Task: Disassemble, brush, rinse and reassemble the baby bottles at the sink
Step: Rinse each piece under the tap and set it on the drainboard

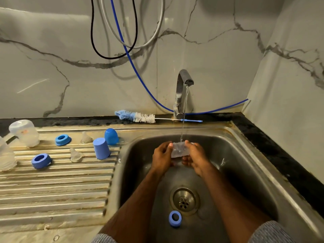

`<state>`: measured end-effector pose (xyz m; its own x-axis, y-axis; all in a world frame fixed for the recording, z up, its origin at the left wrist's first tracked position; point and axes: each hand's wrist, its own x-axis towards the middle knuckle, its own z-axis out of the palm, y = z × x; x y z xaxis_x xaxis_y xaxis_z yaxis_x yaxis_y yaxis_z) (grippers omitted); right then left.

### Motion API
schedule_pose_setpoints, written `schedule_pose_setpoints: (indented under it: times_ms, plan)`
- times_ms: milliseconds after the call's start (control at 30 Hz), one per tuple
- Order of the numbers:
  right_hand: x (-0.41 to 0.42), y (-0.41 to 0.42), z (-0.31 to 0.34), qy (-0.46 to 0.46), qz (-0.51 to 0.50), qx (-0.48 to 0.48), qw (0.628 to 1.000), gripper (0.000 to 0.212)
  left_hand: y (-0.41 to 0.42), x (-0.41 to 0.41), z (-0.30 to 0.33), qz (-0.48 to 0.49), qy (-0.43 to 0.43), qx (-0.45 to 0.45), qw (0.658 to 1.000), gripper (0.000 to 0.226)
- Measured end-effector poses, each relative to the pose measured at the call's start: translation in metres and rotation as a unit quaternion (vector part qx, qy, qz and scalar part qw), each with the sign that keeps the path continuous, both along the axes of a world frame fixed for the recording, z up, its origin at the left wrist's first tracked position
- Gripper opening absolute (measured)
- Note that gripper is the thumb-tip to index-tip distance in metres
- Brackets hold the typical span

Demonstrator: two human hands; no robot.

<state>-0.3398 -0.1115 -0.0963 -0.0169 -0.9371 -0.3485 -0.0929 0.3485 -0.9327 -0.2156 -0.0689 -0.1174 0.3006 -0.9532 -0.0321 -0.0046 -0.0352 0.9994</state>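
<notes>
Over the steel sink, my left hand and my right hand grip a clear bottle body from either side, under the water running from the tap. A blue screw ring lies in the basin near the drain. On the ribbed drainboard to the left sit two blue rings, two clear teats, two blue caps and an upturned clear bottle.
A blue and white bottle brush lies along the back ledge beside the tap base. Another clear bottle part is at the far left edge. Cables and a blue hose hang on the marble wall. A dark counter borders the sink's right side.
</notes>
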Motion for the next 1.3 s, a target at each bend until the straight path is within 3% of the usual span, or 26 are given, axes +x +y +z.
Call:
schedule_pose_setpoints:
  times_ms: [133, 267, 433, 600, 700, 800, 967, 1100, 1167, 1300]
  plan:
    - [-0.001, 0.008, 0.006, -0.088, -0.027, 0.106, 0.99, 0.048, 0.001, -0.001, 0.001, -0.048, 0.012, -0.043, 0.998, 0.044]
    - [-0.003, 0.013, 0.002, -0.15, -0.014, 0.183, 0.971, 0.069, 0.003, -0.005, 0.004, -0.072, -0.082, -0.077, 0.991, 0.04]
    - [-0.005, 0.013, -0.005, -0.128, 0.015, 0.216, 0.968, 0.065, -0.002, -0.007, 0.003, -0.08, -0.187, -0.087, 0.975, 0.058]
    - [-0.002, 0.009, -0.013, -0.084, 0.035, 0.217, 0.972, 0.069, -0.006, -0.003, -0.004, -0.028, -0.17, -0.05, 0.984, 0.057]
    - [0.001, 0.003, -0.018, -0.035, 0.032, 0.184, 0.982, 0.073, -0.009, -0.001, -0.008, 0.033, -0.147, -0.022, 0.988, 0.042]
    - [0.004, 0.002, -0.017, 0.043, 0.028, 0.092, 0.994, 0.068, -0.007, 0.003, -0.011, 0.068, -0.086, 0.002, 0.994, 0.039]
    - [0.005, 0.001, -0.009, 0.101, 0.025, -0.097, 0.99, 0.032, -0.005, 0.005, -0.003, 0.101, -0.033, 0.116, 0.988, 0.043]
    - [0.004, -0.003, -0.002, 0.075, 0.063, -0.154, 0.983, 0.05, -0.002, 0.005, -0.011, 0.029, -0.115, 0.18, 0.976, 0.026]
    - [0.004, -0.005, -0.003, 0.065, 0.063, -0.153, 0.984, 0.057, -0.001, 0.004, -0.013, 0.003, -0.137, 0.177, 0.975, 0.029]
    - [0.001, -0.003, -0.005, 0.036, 0.054, -0.144, 0.987, 0.052, -0.001, 0.004, -0.015, -0.008, -0.136, 0.138, 0.981, 0.046]
